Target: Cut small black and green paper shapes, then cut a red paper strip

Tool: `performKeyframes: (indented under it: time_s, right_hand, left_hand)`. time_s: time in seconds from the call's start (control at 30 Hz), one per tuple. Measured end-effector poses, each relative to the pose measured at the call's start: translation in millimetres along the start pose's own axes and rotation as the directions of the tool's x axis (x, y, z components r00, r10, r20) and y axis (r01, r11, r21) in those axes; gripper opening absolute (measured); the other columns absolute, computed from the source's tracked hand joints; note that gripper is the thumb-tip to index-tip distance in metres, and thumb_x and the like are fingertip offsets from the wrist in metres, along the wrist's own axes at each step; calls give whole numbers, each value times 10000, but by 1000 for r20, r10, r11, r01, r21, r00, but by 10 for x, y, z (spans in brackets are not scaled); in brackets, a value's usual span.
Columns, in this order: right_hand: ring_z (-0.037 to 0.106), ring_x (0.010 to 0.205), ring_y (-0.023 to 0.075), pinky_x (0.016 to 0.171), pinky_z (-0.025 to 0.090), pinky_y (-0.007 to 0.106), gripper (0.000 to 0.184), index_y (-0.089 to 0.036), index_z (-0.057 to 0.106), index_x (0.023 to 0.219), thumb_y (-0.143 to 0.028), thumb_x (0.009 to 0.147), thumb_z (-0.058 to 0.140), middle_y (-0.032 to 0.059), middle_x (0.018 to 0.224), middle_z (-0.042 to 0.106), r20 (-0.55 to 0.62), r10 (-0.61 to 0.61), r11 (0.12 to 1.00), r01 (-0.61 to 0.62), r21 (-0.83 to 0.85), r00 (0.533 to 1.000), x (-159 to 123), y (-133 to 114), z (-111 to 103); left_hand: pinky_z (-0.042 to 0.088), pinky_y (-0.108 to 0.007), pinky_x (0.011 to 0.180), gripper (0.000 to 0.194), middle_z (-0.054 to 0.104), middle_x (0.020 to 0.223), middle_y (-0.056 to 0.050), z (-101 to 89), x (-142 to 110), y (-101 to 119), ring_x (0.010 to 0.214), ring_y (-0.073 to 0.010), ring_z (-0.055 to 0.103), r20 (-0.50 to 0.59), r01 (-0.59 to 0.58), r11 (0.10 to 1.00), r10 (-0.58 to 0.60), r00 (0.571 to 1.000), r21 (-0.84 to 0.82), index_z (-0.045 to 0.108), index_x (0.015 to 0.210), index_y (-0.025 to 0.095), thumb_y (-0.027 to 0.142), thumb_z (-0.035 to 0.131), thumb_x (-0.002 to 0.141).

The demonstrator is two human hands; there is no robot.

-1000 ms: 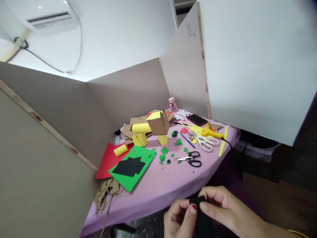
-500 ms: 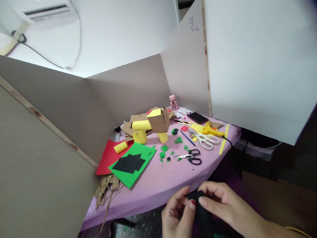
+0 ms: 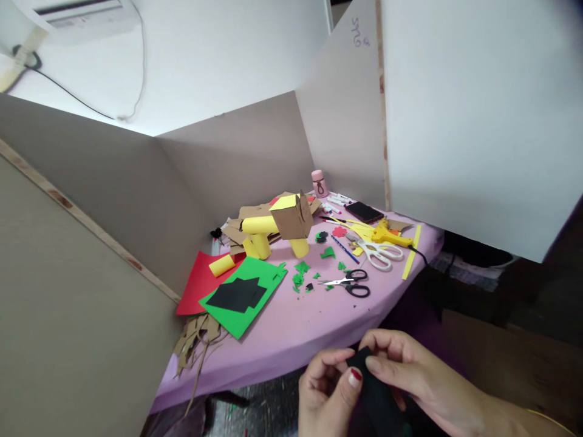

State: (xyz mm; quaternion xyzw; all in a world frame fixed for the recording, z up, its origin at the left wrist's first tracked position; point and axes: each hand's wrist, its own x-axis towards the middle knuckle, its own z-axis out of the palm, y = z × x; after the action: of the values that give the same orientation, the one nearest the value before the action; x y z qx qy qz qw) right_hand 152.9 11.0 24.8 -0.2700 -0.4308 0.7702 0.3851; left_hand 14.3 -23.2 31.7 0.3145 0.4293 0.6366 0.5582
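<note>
Pink table [image 3: 291, 331], white partitions [image 3: 464, 109], paper scraps [image 3: 300, 280].

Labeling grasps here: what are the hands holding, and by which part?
Both hold one black piece, apparently paper. The left hand and right hand pinch its top end between thumbs and fingertips; the rest hangs below, off the table.

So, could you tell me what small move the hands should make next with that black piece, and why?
Probably keep rolling the black piece tighter between the left hand and right hand: both sets of fingertips pinch its top edge, and it hangs off the table, unfinished.
</note>
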Motion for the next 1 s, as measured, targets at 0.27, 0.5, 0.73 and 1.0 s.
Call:
performKeyframes:
  time_s: [0.27, 0.5, 0.73, 1.0]
  right_hand:
    - [412, 459, 64, 423, 348, 148, 277, -176, 577, 765, -420, 742, 707, -70, 551, 480, -4, -21, 999, 21, -37, 1000, 6, 2, -5]
    - [397, 497, 75, 448, 358, 160, 252, -184, 537, 747, -398, 776, 667, -69, 591, 451, -4, -27, 987, 26, -160, 1000, 15, 25, -19]
    - [380, 549, 86, 481, 328, 170, 221, -163, 547, 707, -334, 794, 657, -61, 606, 432, 49, -91, 953, 102, -287, 995, -13, -41, -1]
    - [415, 584, 99, 535, 355, 194, 223, -147, 567, 730, -338, 810, 650, -42, 637, 498, 6, -170, 964, 167, -205, 986, -14, -52, -19]
  left_hand:
    - [454, -191, 557, 274, 668, 588, -1, -36, 18, -65, 548, -98, 574, -94, 67, 997, -64, 993, 29, 727, 709, 180, 329, 857, 520]
    - [469, -213, 608, 215, 687, 615, -13, -27, -1, -73, 581, -121, 579, -144, -27, 980, 56, 988, 195, 730, 700, 175, 331, 813, 577]
    - [451, -192, 590, 255, 667, 648, -2, 19, -28, -37, 614, -124, 573, -83, -116, 968, 138, 987, 224, 723, 834, 182, 312, 789, 625]
    - [431, -173, 435, 367, 582, 476, 42, -12, -45, -5, 399, -62, 499, 33, 186, 974, -192, 981, 133, 610, 585, 138, 426, 829, 523]
